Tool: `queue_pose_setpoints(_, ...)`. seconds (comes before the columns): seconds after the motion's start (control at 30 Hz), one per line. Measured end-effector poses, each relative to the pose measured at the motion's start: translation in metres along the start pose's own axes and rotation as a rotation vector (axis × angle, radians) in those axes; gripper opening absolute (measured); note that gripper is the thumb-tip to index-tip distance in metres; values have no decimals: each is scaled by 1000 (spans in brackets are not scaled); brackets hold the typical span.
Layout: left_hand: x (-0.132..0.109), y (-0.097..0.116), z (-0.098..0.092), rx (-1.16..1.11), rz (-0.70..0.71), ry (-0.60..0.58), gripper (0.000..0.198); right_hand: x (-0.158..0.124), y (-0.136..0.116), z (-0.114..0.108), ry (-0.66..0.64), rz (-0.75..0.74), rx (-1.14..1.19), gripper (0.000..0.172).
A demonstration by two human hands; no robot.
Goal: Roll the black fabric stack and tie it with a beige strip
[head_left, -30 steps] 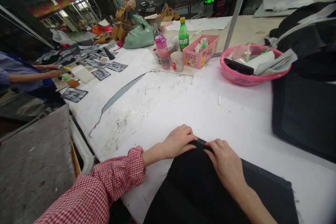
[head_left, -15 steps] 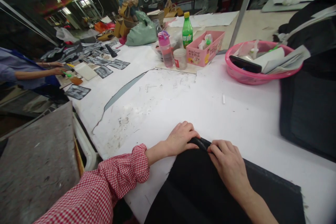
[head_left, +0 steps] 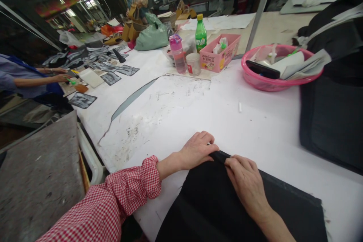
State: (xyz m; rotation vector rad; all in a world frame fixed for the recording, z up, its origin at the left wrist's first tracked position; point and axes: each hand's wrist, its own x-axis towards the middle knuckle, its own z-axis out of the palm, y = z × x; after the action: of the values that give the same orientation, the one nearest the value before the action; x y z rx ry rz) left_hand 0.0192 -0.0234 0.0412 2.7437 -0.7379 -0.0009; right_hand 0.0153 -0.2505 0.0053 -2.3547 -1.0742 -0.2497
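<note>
A large piece of black fabric lies over the near edge of the white-covered table. At its far edge, where a narrow strip is turned over, my left hand pinches the material between thumb and fingers. Just to the right, my right hand grips the same edge, its fingertips pressed together on the strip. A short stretch of folded edge shows between the two hands. The fabric's right part lies flat, with a frayed side edge. My fingers partly hide the fold.
A white stick lies beyond my hands. Farther back stand a pink basin, a pink box, a green bottle and a pink-capped bottle. Dark material is at right. At left, a co-worker's hands work among dark pieces.
My right hand has shifted very slightly along the edge, and the strip between my hands looks flatter. My left hand stays at the fold. The view has moved a little.
</note>
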Motion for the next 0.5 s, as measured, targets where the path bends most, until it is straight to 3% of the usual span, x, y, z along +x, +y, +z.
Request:
queue_pose_setpoints(0.13,-1,-7,-1,31,70,-15,21,-3,1,4,67,23,-39,13)
queue_pose_setpoints(0.37,-28,-40,-23,-2,-129,-16,36,-6,3,8,86,27,-49,22)
queue_pose_setpoints(0.5,-23,-28,-26,-52,-71,70,56,-6,4,9,81,19,-41,27)
